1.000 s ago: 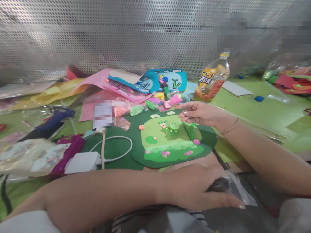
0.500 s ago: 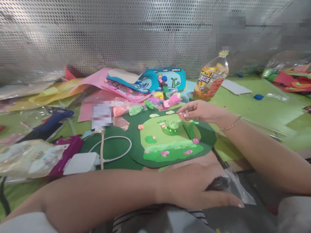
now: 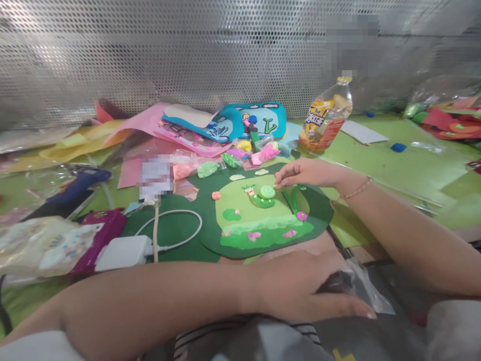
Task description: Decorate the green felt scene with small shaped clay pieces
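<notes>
My right hand (image 3: 306, 174) is over the upper right of a green paper picture (image 3: 323, 213). Its thumb and fingertips are pinched together close to the coiled shell of a green clay snail (image 3: 261, 199); anything between them is too small to make out. A small pink bit (image 3: 277, 175) shows just beyond the fingertips. My left hand (image 3: 300, 286) lies palm down at the table's near edge, below the picture. A clear plastic bag (image 3: 366, 288) sticks out between its thumb and fingers, which are partly hidden. Pink clay flowers (image 3: 254, 236) line the picture's bottom strip.
Behind the picture lie small bags of coloured clay (image 3: 209, 169) and blue paper pictures (image 3: 272, 120). An orange-labelled bottle (image 3: 325, 118) stands at the back right. To the left are a white charger (image 3: 124, 252) with its cable and a blue glue gun (image 3: 80, 183).
My right hand has come down a little, its fingertips moving from beside the pink bit towards the snail's shell. My left hand has stayed in place. The view has shifted slightly.
</notes>
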Action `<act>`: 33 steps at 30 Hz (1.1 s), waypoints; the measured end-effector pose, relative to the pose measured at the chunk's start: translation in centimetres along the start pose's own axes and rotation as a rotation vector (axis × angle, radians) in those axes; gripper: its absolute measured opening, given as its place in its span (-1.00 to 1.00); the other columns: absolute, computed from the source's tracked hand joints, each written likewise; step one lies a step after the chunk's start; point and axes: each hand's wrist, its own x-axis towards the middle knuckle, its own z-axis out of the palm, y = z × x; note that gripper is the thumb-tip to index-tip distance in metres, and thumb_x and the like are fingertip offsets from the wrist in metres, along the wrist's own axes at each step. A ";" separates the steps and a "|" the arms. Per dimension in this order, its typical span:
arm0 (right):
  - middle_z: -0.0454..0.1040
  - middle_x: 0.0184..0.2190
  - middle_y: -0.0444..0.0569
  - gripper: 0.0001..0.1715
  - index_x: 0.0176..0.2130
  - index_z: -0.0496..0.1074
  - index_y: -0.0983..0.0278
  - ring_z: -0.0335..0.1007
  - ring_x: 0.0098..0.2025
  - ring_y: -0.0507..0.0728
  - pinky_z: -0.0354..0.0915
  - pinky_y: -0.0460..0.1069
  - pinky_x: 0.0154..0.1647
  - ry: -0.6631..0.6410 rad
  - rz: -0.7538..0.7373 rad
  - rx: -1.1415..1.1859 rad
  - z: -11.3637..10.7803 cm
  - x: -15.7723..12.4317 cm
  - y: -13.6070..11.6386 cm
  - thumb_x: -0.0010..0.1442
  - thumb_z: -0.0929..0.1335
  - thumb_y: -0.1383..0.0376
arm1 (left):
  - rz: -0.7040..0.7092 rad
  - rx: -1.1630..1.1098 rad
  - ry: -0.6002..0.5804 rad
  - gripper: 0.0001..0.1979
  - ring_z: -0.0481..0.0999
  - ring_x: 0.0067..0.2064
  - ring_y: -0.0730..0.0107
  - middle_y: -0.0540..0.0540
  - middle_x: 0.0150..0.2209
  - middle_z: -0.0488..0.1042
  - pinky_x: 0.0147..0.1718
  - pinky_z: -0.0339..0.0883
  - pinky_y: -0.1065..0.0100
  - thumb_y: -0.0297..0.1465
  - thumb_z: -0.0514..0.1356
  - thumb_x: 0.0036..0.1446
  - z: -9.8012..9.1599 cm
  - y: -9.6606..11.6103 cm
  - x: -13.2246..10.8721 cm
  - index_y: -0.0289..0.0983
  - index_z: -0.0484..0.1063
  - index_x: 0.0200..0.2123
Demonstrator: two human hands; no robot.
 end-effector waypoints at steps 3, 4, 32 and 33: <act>0.58 -0.30 -0.08 -0.82 -0.35 0.53 0.23 0.47 -0.19 0.10 0.32 0.01 -0.08 0.025 -0.026 -0.093 -0.1 0.0 -0.1 0.01 0.40 0.20 | 0.012 0.002 0.005 -0.47 0.40 -0.08 0.17 -0.16 -0.13 0.38 -0.08 0.27 0.15 0.02 -0.02 0.12 0.0 -0.1 0.0 -0.21 0.23 0.02; 0.58 -0.30 -0.08 -0.81 -0.35 0.54 0.22 0.47 -0.19 0.11 0.31 0.02 -0.08 0.035 -0.032 -0.136 -0.1 0.0 -0.1 0.00 0.40 0.19 | 0.015 -0.001 0.003 -0.47 0.40 -0.08 0.18 -0.16 -0.14 0.39 -0.09 0.28 0.16 0.02 -0.02 0.12 0.0 -0.1 0.0 -0.21 0.23 0.01; 0.55 -0.29 -0.08 -0.74 -0.32 0.55 0.22 0.42 -0.30 0.09 0.28 -0.05 -0.29 0.093 -0.023 -0.476 0.2 0.6 0.7 0.02 0.36 0.14 | 0.006 -0.020 -0.010 -0.47 0.40 -0.15 0.20 -0.15 -0.20 0.39 -0.17 0.30 0.20 0.02 -0.02 0.11 -0.1 0.0 0.1 -0.26 0.28 -0.06; 0.55 -0.30 -0.08 -0.74 -0.32 0.55 0.22 0.42 -0.31 0.09 0.28 -0.05 -0.29 0.096 -0.022 -0.474 0.2 0.6 0.7 0.02 0.36 0.15 | 0.012 -0.024 -0.008 -0.48 0.40 -0.15 0.20 -0.14 -0.20 0.39 -0.16 0.30 0.20 0.02 -0.02 0.11 0.0 0.0 0.1 -0.25 0.28 -0.06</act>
